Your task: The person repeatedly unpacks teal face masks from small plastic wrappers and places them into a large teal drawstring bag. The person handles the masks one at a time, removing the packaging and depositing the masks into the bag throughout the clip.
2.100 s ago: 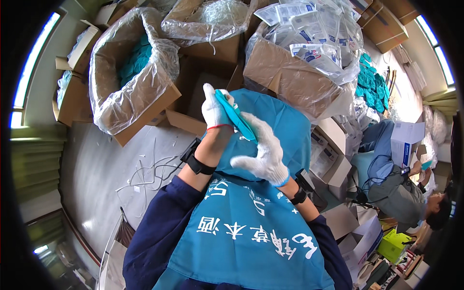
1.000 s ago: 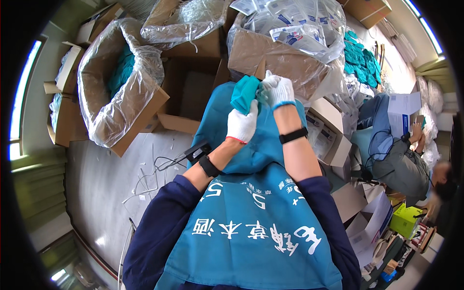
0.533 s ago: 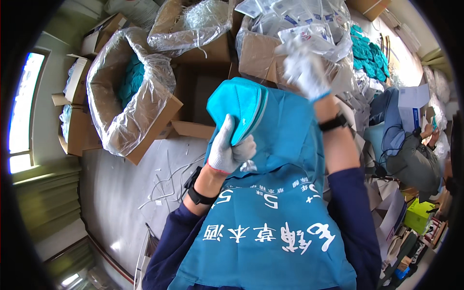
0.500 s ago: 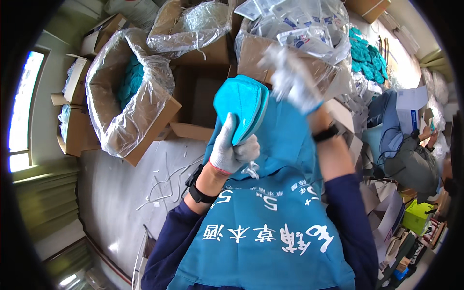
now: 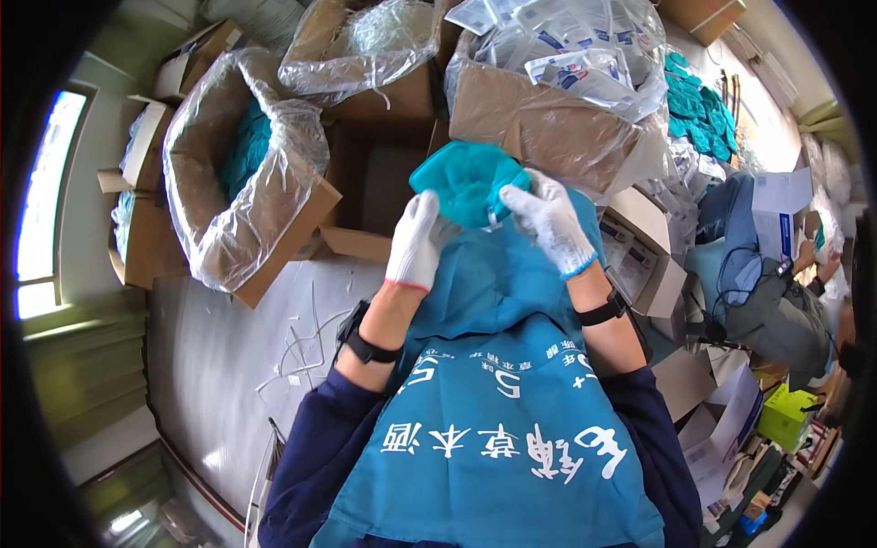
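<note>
My left hand (image 5: 418, 241) is gloved in white edged with red, my right hand (image 5: 552, 225) in white edged with blue. The face mask (image 5: 468, 183) is teal, my apron (image 5: 498, 470) a deeper teal-blue patterned with white lettering. My sleeves (image 5: 315, 461) are navy, my wristbands (image 5: 369, 349) black. The cardboard box (image 5: 294, 245) at left is brown; the far packets (image 5: 585, 71) are white with blue and red print, and the pile (image 5: 700, 117) to their right is teal. The floor (image 5: 219, 342) is grey, the curtain (image 5: 96, 365) at left olive green, the bag (image 5: 784, 413) at right lime.

I am holding a teal face mask (image 5: 468, 178) out before me, spread wide, its fabric creasing, a pale strip showing at its lower edge.
</note>
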Action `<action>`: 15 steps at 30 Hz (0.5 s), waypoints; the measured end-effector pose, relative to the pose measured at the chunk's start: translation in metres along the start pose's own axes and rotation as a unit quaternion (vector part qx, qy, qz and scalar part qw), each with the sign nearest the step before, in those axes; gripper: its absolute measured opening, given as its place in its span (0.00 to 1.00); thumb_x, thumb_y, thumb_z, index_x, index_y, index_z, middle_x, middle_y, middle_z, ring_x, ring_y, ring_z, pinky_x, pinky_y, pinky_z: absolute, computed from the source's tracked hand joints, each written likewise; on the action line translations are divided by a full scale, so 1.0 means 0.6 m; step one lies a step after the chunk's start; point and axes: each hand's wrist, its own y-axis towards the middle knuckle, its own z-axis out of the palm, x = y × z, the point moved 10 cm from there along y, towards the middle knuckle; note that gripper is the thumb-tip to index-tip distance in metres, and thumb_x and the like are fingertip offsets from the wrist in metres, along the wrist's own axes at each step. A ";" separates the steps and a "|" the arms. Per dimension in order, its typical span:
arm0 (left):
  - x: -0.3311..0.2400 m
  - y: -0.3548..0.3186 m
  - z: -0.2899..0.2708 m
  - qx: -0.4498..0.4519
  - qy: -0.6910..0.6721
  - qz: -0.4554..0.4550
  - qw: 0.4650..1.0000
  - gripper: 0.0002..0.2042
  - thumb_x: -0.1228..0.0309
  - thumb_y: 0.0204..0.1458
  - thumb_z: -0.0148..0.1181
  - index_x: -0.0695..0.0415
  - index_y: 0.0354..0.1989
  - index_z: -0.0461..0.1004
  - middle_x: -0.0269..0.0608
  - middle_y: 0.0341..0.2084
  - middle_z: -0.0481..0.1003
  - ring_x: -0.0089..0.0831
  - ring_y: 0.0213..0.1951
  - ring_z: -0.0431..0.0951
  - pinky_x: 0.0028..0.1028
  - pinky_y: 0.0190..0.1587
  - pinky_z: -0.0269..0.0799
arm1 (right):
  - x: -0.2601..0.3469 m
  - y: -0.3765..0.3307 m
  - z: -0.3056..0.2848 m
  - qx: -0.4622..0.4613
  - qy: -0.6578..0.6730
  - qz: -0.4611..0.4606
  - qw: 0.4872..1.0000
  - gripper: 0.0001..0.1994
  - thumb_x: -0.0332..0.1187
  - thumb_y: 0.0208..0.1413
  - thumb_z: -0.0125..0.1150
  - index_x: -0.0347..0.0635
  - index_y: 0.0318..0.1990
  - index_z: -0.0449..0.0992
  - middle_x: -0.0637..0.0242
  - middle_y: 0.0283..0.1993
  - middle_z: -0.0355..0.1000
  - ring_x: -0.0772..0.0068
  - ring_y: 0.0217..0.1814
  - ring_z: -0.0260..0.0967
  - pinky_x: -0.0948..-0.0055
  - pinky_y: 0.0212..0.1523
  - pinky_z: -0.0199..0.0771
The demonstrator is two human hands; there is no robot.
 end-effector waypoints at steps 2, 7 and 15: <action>-0.025 0.030 0.003 -0.074 0.009 0.064 0.995 0.21 0.54 0.67 0.52 0.60 0.55 0.73 0.39 0.46 0.78 0.31 0.44 0.79 0.32 0.50 0.75 | -0.024 0.007 0.023 0.011 -0.067 0.017 0.998 0.14 0.35 0.62 0.64 0.39 0.51 0.75 0.68 0.42 0.76 0.80 0.36 0.72 0.80 0.37 0.73; -0.057 0.068 -0.036 -0.237 0.044 0.241 0.940 0.14 0.59 0.65 0.59 0.58 0.46 0.77 0.35 0.38 0.79 0.23 0.36 0.78 0.25 0.41 0.76 | -0.132 -0.011 0.078 0.073 0.024 0.084 0.993 0.14 0.45 0.64 0.62 0.44 0.46 0.75 0.75 0.35 0.73 0.86 0.28 0.66 0.82 0.27 0.67; -0.024 0.073 0.004 -0.139 0.240 0.311 0.909 0.08 0.78 0.54 0.63 0.59 0.23 0.75 0.29 0.22 0.73 0.18 0.26 0.72 0.23 0.28 0.68 | -0.123 0.008 0.049 -0.134 0.356 0.236 0.894 0.16 0.41 0.70 0.50 0.45 0.30 0.71 0.80 0.14 0.53 0.86 0.09 0.46 0.81 0.09 0.48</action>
